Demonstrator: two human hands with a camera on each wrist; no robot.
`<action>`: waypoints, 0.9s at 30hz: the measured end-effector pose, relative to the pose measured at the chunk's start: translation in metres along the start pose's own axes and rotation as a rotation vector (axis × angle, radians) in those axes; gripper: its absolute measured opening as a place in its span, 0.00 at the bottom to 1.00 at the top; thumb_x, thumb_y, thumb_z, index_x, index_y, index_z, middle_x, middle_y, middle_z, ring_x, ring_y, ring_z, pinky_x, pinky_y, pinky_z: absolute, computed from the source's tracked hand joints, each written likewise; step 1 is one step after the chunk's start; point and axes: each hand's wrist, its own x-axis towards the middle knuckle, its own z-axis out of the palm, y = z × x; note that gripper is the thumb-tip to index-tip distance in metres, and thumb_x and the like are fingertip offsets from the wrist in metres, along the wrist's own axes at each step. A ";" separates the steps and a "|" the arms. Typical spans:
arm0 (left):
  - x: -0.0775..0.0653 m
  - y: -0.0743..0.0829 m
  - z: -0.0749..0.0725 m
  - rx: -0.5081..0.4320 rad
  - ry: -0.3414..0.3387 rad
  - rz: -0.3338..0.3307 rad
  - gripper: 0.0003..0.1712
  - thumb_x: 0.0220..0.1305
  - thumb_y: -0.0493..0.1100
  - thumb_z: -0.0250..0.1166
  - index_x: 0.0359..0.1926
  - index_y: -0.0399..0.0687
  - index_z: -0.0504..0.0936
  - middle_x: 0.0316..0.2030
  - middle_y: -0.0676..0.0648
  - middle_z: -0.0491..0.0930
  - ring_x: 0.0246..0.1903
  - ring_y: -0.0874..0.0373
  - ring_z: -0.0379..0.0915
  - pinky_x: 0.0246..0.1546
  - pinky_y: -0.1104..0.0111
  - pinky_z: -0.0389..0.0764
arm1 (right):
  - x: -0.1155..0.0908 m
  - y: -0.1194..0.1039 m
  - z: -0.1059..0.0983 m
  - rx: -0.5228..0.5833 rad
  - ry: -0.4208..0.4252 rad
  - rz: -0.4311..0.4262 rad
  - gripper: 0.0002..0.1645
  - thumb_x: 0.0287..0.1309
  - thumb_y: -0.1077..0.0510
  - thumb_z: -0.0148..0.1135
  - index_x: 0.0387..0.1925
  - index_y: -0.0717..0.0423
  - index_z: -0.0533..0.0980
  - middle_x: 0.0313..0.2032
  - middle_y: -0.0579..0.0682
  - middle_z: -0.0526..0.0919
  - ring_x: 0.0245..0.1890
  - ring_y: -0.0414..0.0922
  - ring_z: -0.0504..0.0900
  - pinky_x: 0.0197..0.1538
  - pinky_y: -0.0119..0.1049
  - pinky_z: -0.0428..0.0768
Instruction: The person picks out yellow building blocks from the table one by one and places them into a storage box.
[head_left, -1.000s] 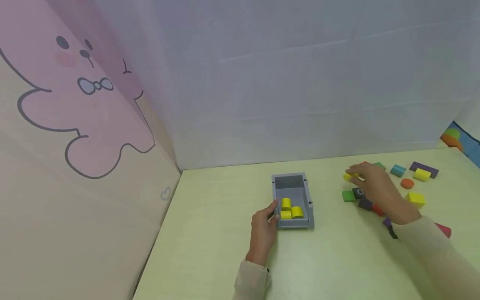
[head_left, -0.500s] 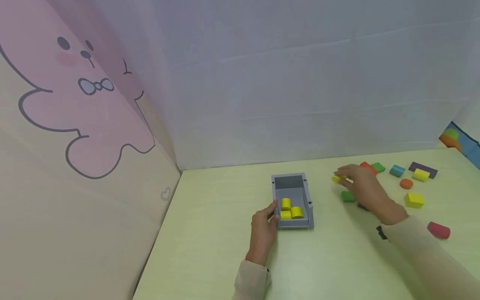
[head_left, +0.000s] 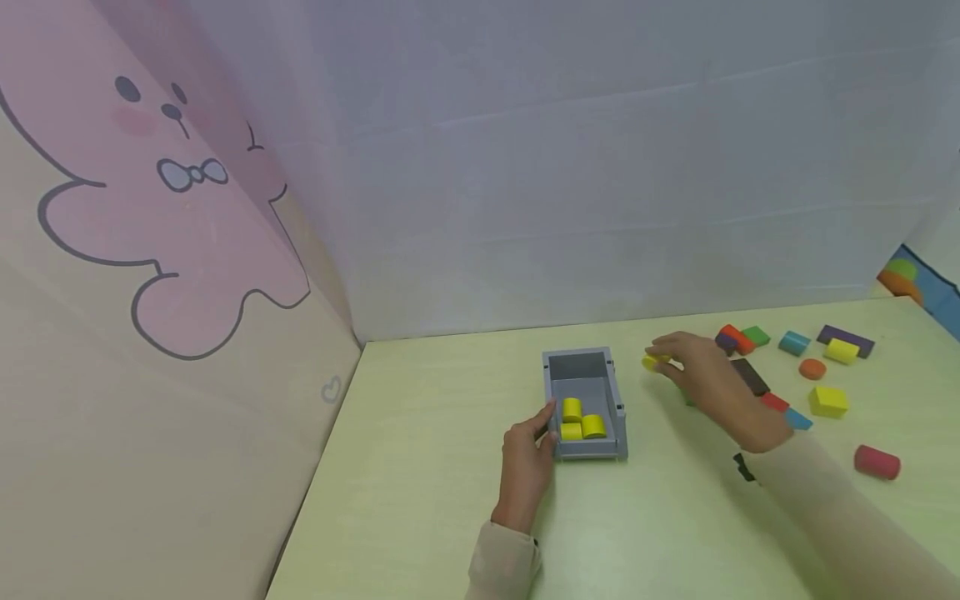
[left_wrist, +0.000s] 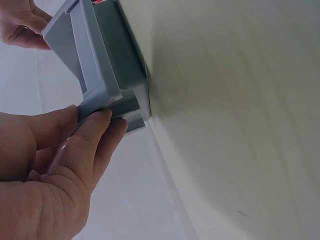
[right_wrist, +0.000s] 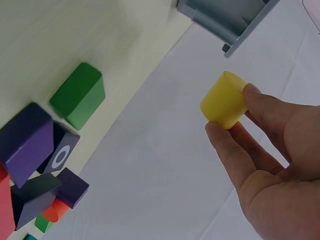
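Against the near left side of a grey box (head_left: 587, 388), my left hand (head_left: 525, 467) rests; in the left wrist view its thumb and fingers grip the box's edge. Three yellow cylinder blocks (head_left: 594, 426) lie in the near end of the box. My right hand (head_left: 708, 383) is raised to the right of the box. It pinches a yellow cylinder block (right_wrist: 223, 101) between thumb and fingertips, above the table in the right wrist view. In the head view, my right hand partly covers that block and hides most of a green block (right_wrist: 80, 96).
Loose blocks lie on the table's right side: a yellow cuboid (head_left: 828, 402), a yellow cylinder (head_left: 842, 351) against a purple bar (head_left: 825, 333), an orange disc (head_left: 812, 368), a blue cylinder (head_left: 793, 342) and a dark red cylinder (head_left: 877, 462). A pale curtain (head_left: 525, 208) hangs behind.
My right hand has moved left with the yellow cylinder, from over the loose blocks towards the grey box. Red and blue blocks it covered now show. My left hand stays put.
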 end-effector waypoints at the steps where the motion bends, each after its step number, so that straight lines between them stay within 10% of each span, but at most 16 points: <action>1: 0.000 0.000 0.000 0.002 0.000 0.001 0.27 0.56 0.29 0.61 0.56 0.53 0.73 0.53 0.51 0.73 0.49 0.63 0.67 0.51 0.61 0.72 | 0.001 -0.002 0.001 0.002 0.000 -0.003 0.17 0.47 0.65 0.66 0.43 0.62 0.78 0.43 0.61 0.79 0.46 0.57 0.74 0.46 0.55 0.76; 27: 0.001 0.003 0.000 0.001 -0.013 -0.011 0.26 0.57 0.29 0.60 0.56 0.51 0.73 0.53 0.50 0.73 0.49 0.63 0.67 0.52 0.60 0.71 | 0.015 -0.032 0.020 0.056 -0.040 -0.060 0.16 0.48 0.67 0.65 0.42 0.60 0.78 0.45 0.59 0.78 0.45 0.55 0.74 0.47 0.53 0.76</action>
